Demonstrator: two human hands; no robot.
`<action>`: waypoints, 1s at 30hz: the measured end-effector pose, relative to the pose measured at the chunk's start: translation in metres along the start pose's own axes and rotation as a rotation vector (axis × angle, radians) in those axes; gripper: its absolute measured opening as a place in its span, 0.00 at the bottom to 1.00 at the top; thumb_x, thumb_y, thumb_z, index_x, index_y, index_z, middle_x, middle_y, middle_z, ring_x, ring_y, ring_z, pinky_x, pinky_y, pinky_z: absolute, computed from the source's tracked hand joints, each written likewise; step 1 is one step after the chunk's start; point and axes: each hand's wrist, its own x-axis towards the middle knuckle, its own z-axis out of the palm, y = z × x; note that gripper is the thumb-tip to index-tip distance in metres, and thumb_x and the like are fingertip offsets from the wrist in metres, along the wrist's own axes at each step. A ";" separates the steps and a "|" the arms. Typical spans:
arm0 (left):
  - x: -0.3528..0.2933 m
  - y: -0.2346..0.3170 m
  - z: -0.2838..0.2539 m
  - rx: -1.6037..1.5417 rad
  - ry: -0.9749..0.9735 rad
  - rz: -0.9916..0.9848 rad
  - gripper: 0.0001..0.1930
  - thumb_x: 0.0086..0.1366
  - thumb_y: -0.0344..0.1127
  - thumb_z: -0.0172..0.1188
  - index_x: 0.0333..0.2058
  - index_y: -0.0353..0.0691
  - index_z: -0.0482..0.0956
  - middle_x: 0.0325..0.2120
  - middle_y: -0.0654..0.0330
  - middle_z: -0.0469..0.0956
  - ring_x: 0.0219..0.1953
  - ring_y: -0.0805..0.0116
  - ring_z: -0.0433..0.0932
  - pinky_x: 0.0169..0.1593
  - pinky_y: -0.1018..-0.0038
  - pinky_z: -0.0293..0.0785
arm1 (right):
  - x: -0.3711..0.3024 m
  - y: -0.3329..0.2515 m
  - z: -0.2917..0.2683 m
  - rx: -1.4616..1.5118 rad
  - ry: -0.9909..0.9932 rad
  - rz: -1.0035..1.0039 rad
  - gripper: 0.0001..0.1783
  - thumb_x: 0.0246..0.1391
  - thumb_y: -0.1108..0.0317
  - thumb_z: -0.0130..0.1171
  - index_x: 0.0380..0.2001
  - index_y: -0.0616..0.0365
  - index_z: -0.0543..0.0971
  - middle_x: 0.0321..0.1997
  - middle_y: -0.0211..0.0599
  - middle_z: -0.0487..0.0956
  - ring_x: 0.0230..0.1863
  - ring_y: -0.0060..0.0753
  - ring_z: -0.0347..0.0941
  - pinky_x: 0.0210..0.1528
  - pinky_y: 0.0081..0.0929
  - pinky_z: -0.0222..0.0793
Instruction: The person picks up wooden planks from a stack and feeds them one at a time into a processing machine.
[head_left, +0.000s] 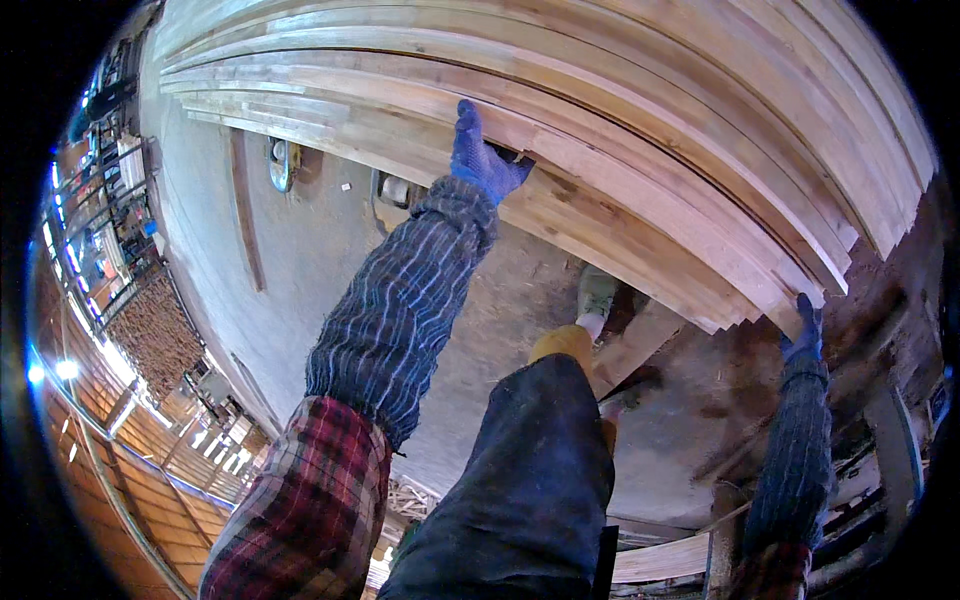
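Long pale wooden boards (pixel 640 210) lie side by side and layered in a stack across the upper part of the view. My left hand (pixel 482 162), in a blue knit glove, grips the near side of a board around mid-length. Some of its fingers are hidden by the wood. At the right, my right hand (pixel 803 335), also gloved in blue, holds the end of a board, its thumb or a finger pointing up along the end face. The rest of that hand is partly hidden.
Beneath the boards a caster wheel (pixel 283 165) and another wheel (pixel 394 190) show above the concrete floor (pixel 330 240). My shoe (pixel 597 291) is near the stack's edge. A loose plank (pixel 640 345) lies beside it. Timber and framing (pixel 895 440) crowd the lower right.
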 end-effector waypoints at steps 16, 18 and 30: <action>-0.102 0.025 -0.028 -0.042 -0.112 -0.050 0.28 0.59 0.65 0.63 0.49 0.52 0.73 0.45 0.64 0.75 0.47 0.66 0.72 0.49 0.65 0.70 | -0.115 -0.065 -0.024 -1.239 -0.598 -0.035 0.24 0.58 0.52 0.63 0.51 0.57 0.80 0.53 0.39 0.79 0.53 0.32 0.74 0.56 0.35 0.71; -0.143 0.006 -0.018 -0.070 -0.158 -0.063 0.29 0.63 0.61 0.61 0.54 0.49 0.71 0.50 0.61 0.75 0.50 0.63 0.73 0.53 0.64 0.72 | -0.126 -0.103 0.011 -1.481 -0.881 -0.194 0.26 0.59 0.52 0.63 0.54 0.57 0.78 0.56 0.41 0.78 0.57 0.31 0.73 0.59 0.35 0.69; -0.425 -0.227 -0.008 0.020 -0.513 -0.606 0.14 0.66 0.39 0.62 0.45 0.36 0.80 0.40 0.59 0.81 0.45 0.62 0.79 0.49 0.67 0.76 | -0.375 -0.103 0.343 -1.052 -1.155 -0.372 0.68 0.30 0.33 0.76 0.70 0.57 0.58 0.71 0.50 0.63 0.71 0.48 0.59 0.71 0.41 0.55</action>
